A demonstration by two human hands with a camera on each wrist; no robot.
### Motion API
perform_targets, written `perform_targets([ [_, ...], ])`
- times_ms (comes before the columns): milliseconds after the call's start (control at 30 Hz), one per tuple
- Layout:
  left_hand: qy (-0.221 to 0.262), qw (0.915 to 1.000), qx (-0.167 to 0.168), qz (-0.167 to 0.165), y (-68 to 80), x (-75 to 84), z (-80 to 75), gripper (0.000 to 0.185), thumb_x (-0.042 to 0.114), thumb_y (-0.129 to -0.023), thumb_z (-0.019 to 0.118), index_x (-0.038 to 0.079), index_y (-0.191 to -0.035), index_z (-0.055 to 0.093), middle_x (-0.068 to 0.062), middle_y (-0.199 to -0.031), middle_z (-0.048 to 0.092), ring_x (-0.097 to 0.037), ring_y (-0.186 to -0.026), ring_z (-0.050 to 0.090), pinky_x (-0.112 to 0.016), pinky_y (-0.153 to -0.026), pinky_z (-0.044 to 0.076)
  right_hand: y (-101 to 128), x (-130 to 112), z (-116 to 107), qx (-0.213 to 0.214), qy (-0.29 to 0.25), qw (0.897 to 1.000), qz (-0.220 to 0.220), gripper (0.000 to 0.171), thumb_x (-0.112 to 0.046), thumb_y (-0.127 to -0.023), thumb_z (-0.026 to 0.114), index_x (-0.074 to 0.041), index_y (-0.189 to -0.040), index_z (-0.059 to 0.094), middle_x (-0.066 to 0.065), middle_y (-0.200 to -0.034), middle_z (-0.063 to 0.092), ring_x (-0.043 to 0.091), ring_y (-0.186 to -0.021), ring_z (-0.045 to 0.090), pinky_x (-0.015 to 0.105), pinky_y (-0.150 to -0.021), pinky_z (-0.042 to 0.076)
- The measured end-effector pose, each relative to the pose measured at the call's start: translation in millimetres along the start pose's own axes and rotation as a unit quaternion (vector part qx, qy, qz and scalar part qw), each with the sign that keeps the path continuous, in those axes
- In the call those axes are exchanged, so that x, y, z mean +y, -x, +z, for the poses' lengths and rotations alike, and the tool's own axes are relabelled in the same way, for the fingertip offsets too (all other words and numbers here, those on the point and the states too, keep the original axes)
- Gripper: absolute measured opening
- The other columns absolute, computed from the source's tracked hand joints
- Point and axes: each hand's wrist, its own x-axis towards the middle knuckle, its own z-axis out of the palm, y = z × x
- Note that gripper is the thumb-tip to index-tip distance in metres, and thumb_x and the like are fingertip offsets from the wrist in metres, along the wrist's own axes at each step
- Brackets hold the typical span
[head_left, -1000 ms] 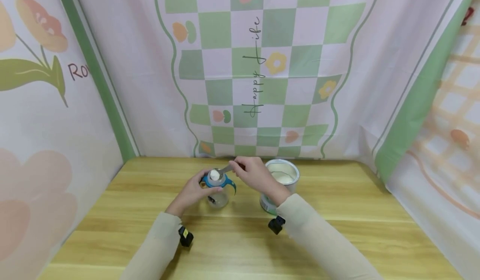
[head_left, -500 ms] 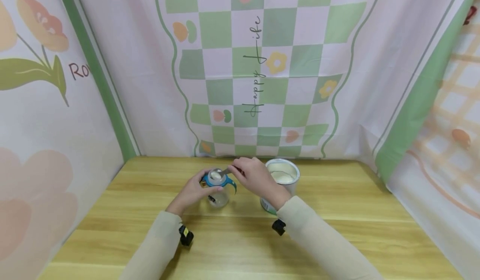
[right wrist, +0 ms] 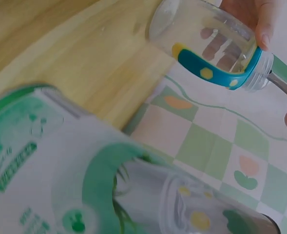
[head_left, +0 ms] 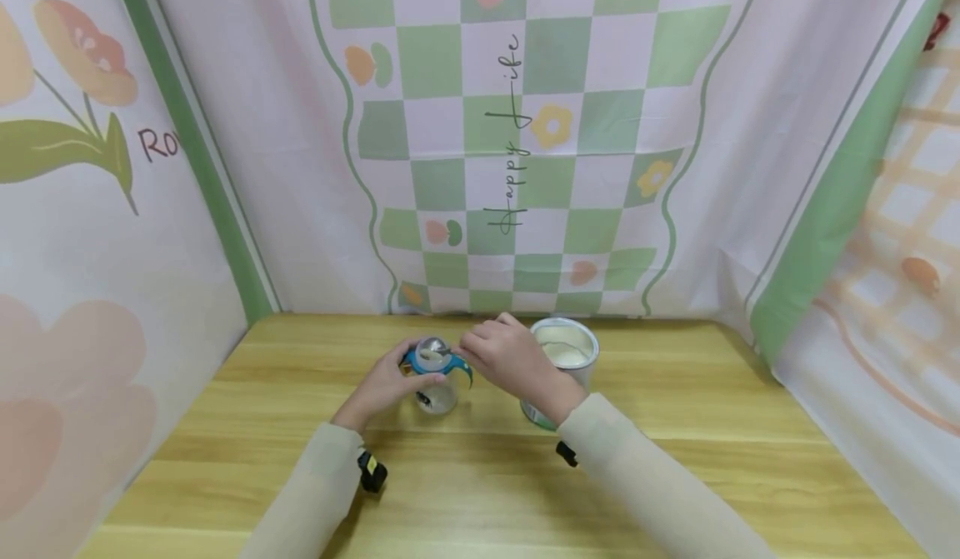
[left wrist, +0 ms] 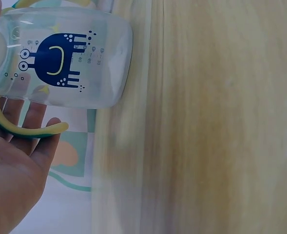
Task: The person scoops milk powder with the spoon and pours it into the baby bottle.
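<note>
Baby bottle: clear, teal-handled, upright on worktop left of open powder tin. Left wrist view alone shows its printed blue creature. Left hand curled round the bottle's side. Right hand pinches a spoon, bowl over the bottle mouth, wrist bent down.

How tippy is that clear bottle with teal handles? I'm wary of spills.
Probably light and tippable: the clear plastic bottle with teal handles looks nearly empty and upright. The left hand steadies it while the right hand holds a metal spoon at its mouth.
</note>
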Motion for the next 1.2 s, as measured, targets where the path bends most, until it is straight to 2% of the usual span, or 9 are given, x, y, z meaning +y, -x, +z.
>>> perform_targets([
  [133, 0.002, 1.0000, 0.000, 0.000, 0.6, -0.1, 0.5, 0.079, 0.052, -0.077, 0.084, 0.027, -0.144, 0.050, 0.003, -0.133, 0.058, -0.023, -0.122, 0.053, -0.052, -0.101, 0.042, -0.9, -1.0, -4.3, -0.009, 0.003, 0.999, -0.038, 0.012, -0.021, -0.085, 0.083, -0.014, -0.084, 0.073, -0.005, -0.079, 0.071, 0.010, -0.073, 0.066, 0.029, -0.069, 0.048],
  [333, 0.004, 0.9999, 0.002, 0.010, 1.3, 0.0, 0.3, 0.074, 0.045, -0.080, 0.084, 0.026, -0.144, 0.050, 0.004, -0.132, 0.059, -0.021, -0.121, 0.054, -0.050, -0.099, 0.044, -1.2, -1.2, -6.6, -0.017, 0.040, 0.996, -0.074, 0.015, -0.025, -0.084, 0.084, -0.014, -0.083, 0.073, -0.005, -0.079, 0.072, 0.009, -0.072, 0.066, 0.029, -0.068, 0.048],
  [567, 0.018, 0.9998, 0.003, 0.006, 2.2, 2.8, 1.3, 0.073, 0.037, -0.083, 0.084, 0.022, -0.145, 0.050, 0.001, -0.134, 0.058, -0.023, -0.122, 0.053, -0.051, -0.099, 0.044, 1.4, -0.6, -4.7, 0.000, 0.067, 0.994, -0.090, 0.017, -0.025, -0.084, 0.084, -0.014, -0.083, 0.072, -0.005, -0.079, 0.071, 0.010, -0.072, 0.066, 0.030, -0.069, 0.048],
  [967, 0.015, 0.9998, -0.005, 0.007, 1.1, 1.1, 0.8, 0.076, 0.048, -0.080, 0.084, 0.027, -0.144, 0.050, 0.005, -0.133, 0.058, -0.021, -0.121, 0.054, -0.049, -0.099, 0.045, 4.2, -0.1, -3.3, 0.018, 0.093, 0.990, -0.102, 0.019, -0.026, -0.082, 0.085, -0.014, -0.082, 0.071, -0.005, -0.078, 0.070, 0.010, -0.070, 0.064, 0.032, -0.071, 0.049],
  [1200, 0.022, 0.9996, -0.010, 0.013, 0.8, 0.4, 0.4, 0.075, 0.047, -0.081, 0.083, 0.026, -0.144, 0.050, 0.005, -0.133, 0.058, -0.021, -0.121, 0.054, -0.049, -0.098, 0.045, 5.5, 1.4, -2.2, 0.024, 0.097, 0.989, -0.109, 0.021, -0.025, -0.080, 0.087, -0.014, -0.083, 0.070, -0.004, -0.079, 0.070, 0.011, -0.071, 0.064, 0.032, -0.071, 0.049],
])
